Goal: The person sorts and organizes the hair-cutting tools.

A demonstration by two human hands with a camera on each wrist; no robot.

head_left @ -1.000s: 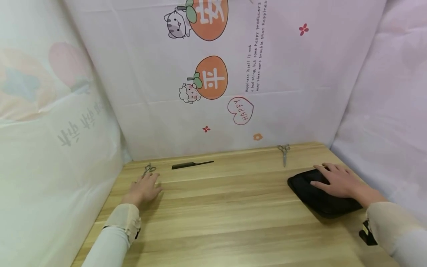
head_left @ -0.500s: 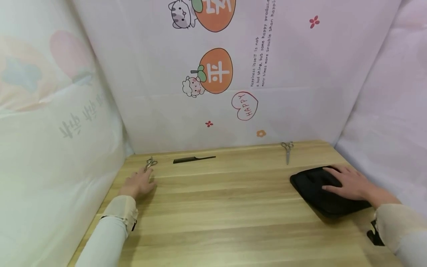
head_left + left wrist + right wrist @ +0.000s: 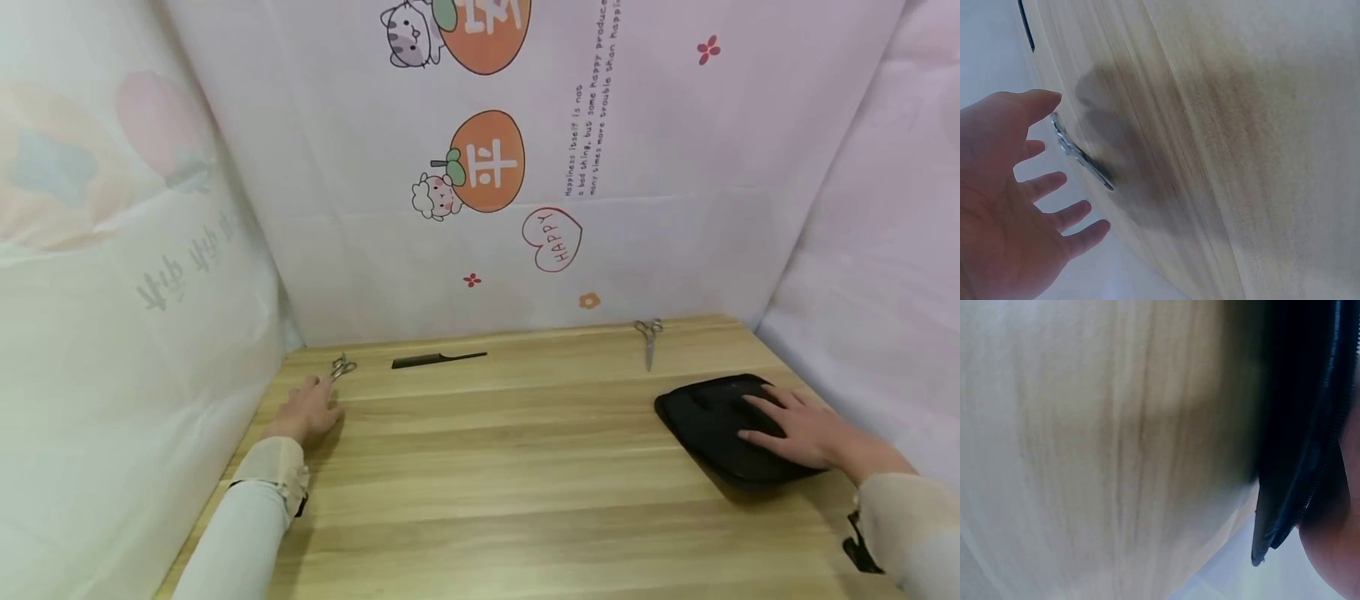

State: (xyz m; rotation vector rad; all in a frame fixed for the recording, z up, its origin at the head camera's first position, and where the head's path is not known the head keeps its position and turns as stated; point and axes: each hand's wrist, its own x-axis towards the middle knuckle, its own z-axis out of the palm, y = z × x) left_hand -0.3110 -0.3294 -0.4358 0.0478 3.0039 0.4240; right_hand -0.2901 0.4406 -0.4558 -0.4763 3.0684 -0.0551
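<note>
My left hand (image 3: 303,411) hovers over the table's left side, just short of a pair of metal scissors (image 3: 343,365). In the left wrist view its fingers are spread, and the scissors (image 3: 1079,153) lie beyond them on the wood, apart from the palm. A black zippered case (image 3: 720,429) lies at the right, with my right hand (image 3: 802,429) resting on its top, fingers extended. The right wrist view shows the case's zipped edge (image 3: 1310,450) close up; most of that hand is cut off there.
Along the back of the wooden table (image 3: 510,467) lie a black rat-tail comb (image 3: 438,360) and a second pair of scissors (image 3: 649,343). White printed cloth (image 3: 360,242) stands as walls behind and on both sides.
The head view has shifted slightly. My left hand has drawn back a little from the scissors. My right hand has slid rightward over the case.
</note>
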